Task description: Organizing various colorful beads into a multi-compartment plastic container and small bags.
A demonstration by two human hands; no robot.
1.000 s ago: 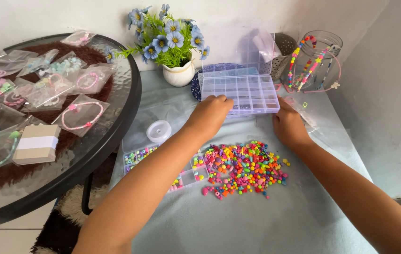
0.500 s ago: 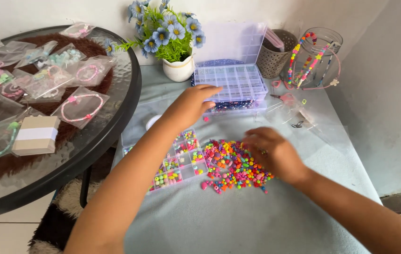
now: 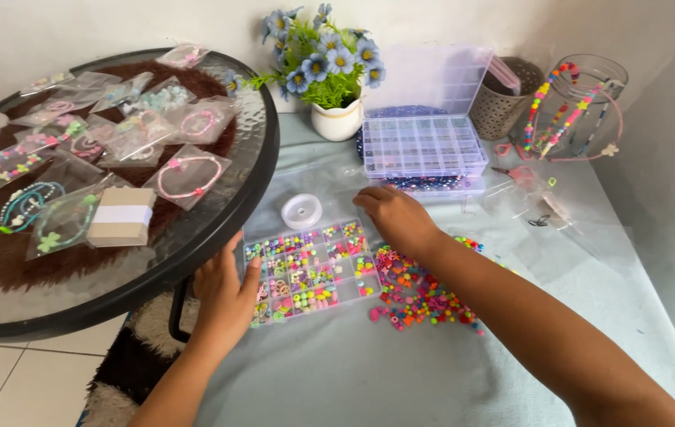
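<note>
A clear compartment tray of coloured beads (image 3: 307, 270) lies on the grey cloth. My left hand (image 3: 225, 294) rests at its left edge, thumb against the tray's side, fingers slightly apart. My right hand (image 3: 394, 215) reaches across to the tray's far right corner, fingers curled down onto it. A loose heap of bright beads (image 3: 420, 289) lies just right of the tray, partly under my right forearm. A small spool of clear cord (image 3: 302, 211) sits behind the tray.
An open, empty clear organiser box (image 3: 423, 144) stands behind, beside a white pot of blue flowers (image 3: 336, 119). A round glass table (image 3: 219, 229) with bagged bracelets overlaps the left. A mesh cup (image 3: 504, 99) and a glass jar draped with bead strings (image 3: 583, 103) stand at the back right.
Both hands have left the clear organiser box at the back. The left hand dropped to the bead tray's left edge, and the right hand crossed over the loose beads to its far corner.
</note>
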